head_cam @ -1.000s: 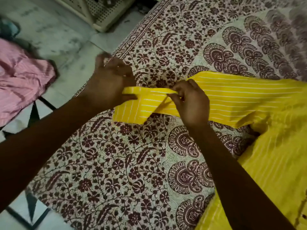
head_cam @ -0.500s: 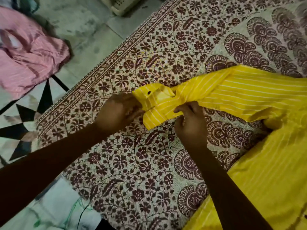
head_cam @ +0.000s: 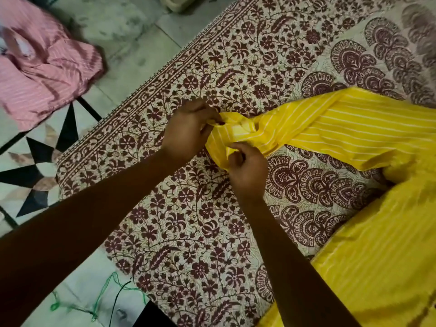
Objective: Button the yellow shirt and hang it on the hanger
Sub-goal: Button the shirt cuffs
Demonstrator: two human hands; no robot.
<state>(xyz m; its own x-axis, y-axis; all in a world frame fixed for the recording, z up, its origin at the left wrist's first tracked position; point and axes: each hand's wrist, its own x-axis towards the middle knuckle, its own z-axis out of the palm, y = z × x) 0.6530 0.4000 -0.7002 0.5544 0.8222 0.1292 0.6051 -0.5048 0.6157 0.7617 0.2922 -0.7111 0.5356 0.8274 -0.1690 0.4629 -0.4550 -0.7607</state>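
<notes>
1. The yellow shirt lies on the bed. Its body is bunched at the right edge of the view, and one sleeve stretches out to the left across the patterned bedspread.
2. Both hands work at the end of that sleeve, on the cuff, so the step in hand looks like fastening the cuff button. The button and its hole are too small and too crumpled into the fabric to make out, so I cannot tell whether it is through.
3. The shirt front is mostly out of view, and what shows of it is too blurred to say whether it is buttoned.
4. No hanger appears anywhere in view, and the shirt rests on the bed, so hanging is not yet done. The task seems to be in its buttoning part, with the hanging left to do.
5. The left hand has its fingers curled in and pinches the upper edge of the cuff.
6. The right hand has its fingers bent tight and pinches the lower fold of the same cuff, just beside the left hand.
7. A pink garment lies crumpled on the floor, well apart from the work.
</notes>
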